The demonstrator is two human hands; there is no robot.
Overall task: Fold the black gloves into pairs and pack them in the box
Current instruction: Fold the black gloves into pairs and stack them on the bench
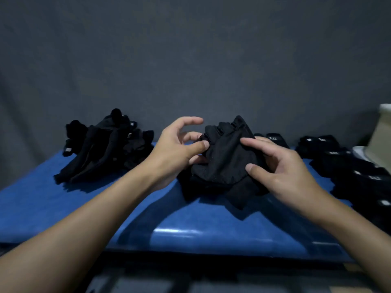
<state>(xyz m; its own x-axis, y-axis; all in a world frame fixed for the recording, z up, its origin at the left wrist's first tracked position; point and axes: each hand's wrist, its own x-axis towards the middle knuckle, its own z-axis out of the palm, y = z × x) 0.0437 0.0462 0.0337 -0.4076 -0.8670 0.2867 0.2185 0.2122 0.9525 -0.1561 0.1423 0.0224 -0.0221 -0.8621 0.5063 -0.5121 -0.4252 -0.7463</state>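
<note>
A bunched pair of black gloves [224,163] is lifted over the middle of the blue table [84,208], its lower cuffs hanging down to the surface. My left hand [179,149] pinches the gloves' left edge between thumb and fingers. My right hand [279,168] grips their right side, thumb on the front. A loose heap of unfolded black gloves [105,146] lies at the back left. Several folded black glove pairs [347,166] with small white labels lie in rows at the right. A pale box [380,136] shows at the far right edge, mostly cut off.
A dark grey cloth backdrop [190,60] hangs behind the table. The table's front edge runs across the lower part of the view, with a dark floor below. Bare blue surface lies in front of the loose heap and under my forearms.
</note>
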